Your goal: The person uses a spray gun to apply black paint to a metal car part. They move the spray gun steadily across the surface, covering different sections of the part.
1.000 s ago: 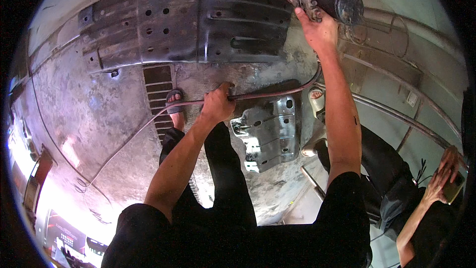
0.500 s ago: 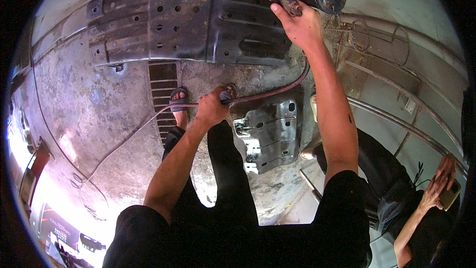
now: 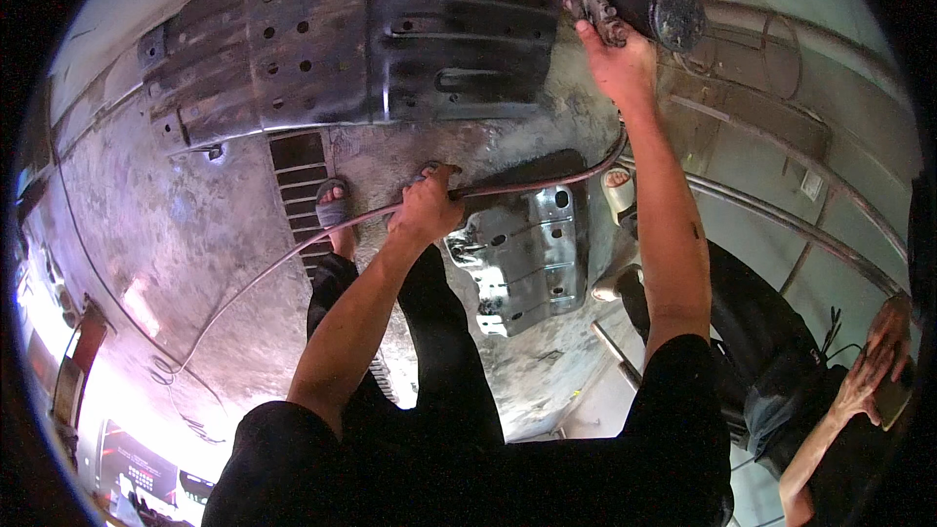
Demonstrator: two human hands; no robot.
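Right hand: raised at upper right, the right hand is closed on a grimy spray gun; its thumb lies along the gun's left side, while the other fingers are mostly hidden.
Spray gun: within the grip, its body rising just past the thumb tip, its front end toward the upper left.
Black cup: the cylindrical black cup sits on the right side of the gun, above the knuckles and tilted.
Left hand: low and near the middle, the left hand has its fingers clamped around a reddish hose.
Hose: it passes through the left fist, trailing across the floor on one side and curving up toward the right wrist on the other; its far end is hidden there.
Large perforated metal panel: the dark panel lies just left of the gun; whether they touch, I cannot tell.
Smaller metal panel: this shiny panel lies below the hose, right of the left hand.
Floor grate: the slatted grate runs beside a sandalled foot.
Co-worker: at far right, a co-worker's hand holds a phone.
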